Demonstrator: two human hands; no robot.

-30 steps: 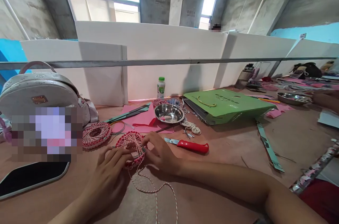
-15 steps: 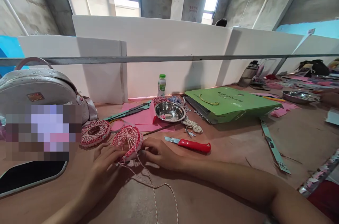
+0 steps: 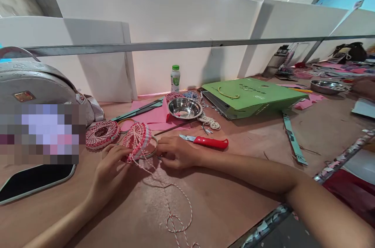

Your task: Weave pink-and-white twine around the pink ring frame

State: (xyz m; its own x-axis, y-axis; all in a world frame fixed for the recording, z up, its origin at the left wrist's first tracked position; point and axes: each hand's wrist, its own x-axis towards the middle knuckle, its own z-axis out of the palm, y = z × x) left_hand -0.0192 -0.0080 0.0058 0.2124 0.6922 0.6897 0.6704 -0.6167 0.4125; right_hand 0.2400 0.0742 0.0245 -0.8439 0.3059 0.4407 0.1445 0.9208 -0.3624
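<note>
A round red-and-white piece woven of cord (image 3: pixel 137 140), with a pale band round its side, is tilted up on the table. My left hand (image 3: pixel 113 164) grips its lower left edge between thumb and fingers. Just right of it, a thin hoop (image 3: pixel 151 150) shows, partly behind the woven piece. My right hand (image 3: pixel 178 152) rests on the table with curled fingers closed at the hoop's right edge; their tips are partly hidden. Red-and-white cord (image 3: pixel 178 189) trails from the woven piece toward the front, looping on the table. A similar woven ring (image 3: pixel 102 134) lies to the left.
A red utility knife (image 3: pixel 211 142) with its blade out lies beyond my right forearm. Behind are a steel bowl (image 3: pixel 185 108), pink paper (image 3: pixel 152 115), a bottle (image 3: pixel 175 79) and a green folder (image 3: pixel 252 95). A phone (image 3: pixel 38 181) and a bag (image 3: pixel 43 84) stand left.
The view has tilted downward. The woven piece has turned more onto its side, and a hoop now shows between it and my right hand. The cord lies in more loops.
</note>
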